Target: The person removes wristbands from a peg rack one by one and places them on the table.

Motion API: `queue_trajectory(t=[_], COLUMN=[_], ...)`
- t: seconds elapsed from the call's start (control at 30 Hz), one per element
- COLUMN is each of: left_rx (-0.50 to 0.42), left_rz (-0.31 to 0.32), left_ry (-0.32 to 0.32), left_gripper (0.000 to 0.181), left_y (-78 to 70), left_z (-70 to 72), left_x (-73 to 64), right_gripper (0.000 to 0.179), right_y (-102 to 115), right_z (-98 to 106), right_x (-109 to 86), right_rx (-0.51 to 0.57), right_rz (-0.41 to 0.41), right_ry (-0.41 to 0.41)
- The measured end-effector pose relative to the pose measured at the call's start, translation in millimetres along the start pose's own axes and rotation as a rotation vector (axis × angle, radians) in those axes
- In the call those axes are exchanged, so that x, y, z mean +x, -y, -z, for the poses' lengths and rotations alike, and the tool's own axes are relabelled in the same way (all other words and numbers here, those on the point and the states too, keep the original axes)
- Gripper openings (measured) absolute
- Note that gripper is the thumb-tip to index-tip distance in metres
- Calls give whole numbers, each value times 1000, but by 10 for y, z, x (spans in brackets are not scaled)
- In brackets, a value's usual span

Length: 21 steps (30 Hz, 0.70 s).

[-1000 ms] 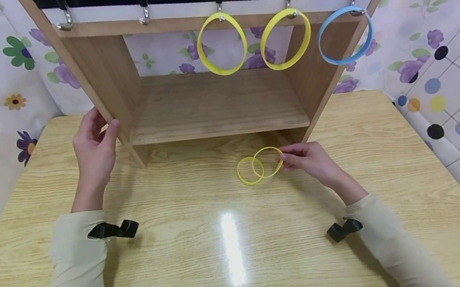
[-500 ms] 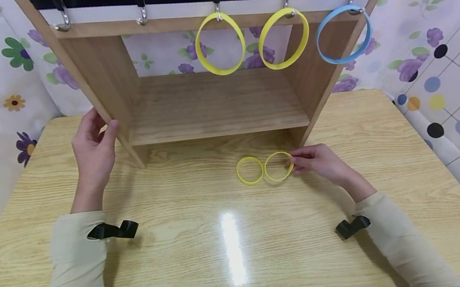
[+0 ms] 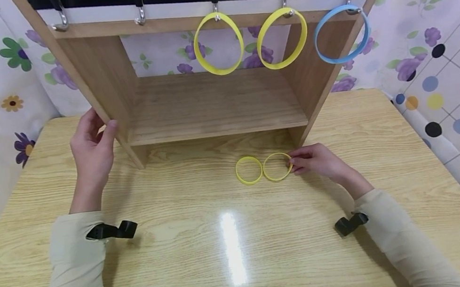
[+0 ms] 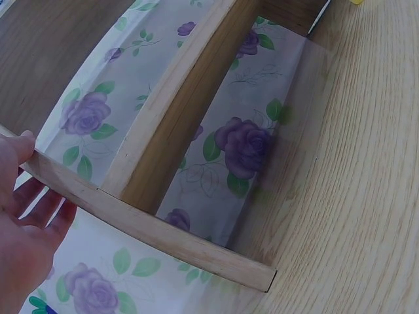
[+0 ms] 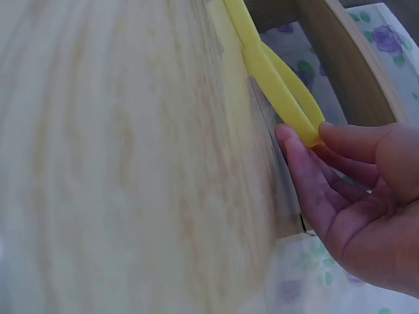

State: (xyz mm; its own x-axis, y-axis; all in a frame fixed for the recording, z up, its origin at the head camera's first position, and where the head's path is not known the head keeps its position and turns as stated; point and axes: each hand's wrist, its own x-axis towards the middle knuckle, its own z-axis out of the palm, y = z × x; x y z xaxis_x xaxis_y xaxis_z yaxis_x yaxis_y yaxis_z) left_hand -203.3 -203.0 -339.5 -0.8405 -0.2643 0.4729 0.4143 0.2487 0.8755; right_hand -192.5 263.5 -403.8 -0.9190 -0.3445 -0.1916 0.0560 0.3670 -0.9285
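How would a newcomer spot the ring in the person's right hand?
Start at the wooden shelf on the table. In the head view, near the base of its right side, the right hand pinches a yellow ring. Unlike the second ring on its left and the hanging rings above, it alone is held.

Left hand (image 3: 92, 149) in a grip, right hand (image 3: 316, 162) in a pinch

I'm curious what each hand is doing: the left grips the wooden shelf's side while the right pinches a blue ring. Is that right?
Not quite: the ring that the right hand pinches is yellow, not blue, as the right wrist view shows. The left hand does grip the wooden shelf's side.
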Motion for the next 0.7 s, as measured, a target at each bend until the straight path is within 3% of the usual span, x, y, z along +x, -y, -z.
queue_trajectory(t=[0.27, 0.7], left_rx=[12, -36], left_rz=[-1, 10], left_ry=[9, -17], left_gripper=[40, 39], left_y=[-9, -2], left_z=[-10, -9], left_x=[1, 5], right_gripper=[34, 32], right_y=[29, 73], right_z=[-18, -30], right_x=[-11, -29], right_rx=[-70, -135], right_rz=[-41, -39], right_ry=[-5, -28])
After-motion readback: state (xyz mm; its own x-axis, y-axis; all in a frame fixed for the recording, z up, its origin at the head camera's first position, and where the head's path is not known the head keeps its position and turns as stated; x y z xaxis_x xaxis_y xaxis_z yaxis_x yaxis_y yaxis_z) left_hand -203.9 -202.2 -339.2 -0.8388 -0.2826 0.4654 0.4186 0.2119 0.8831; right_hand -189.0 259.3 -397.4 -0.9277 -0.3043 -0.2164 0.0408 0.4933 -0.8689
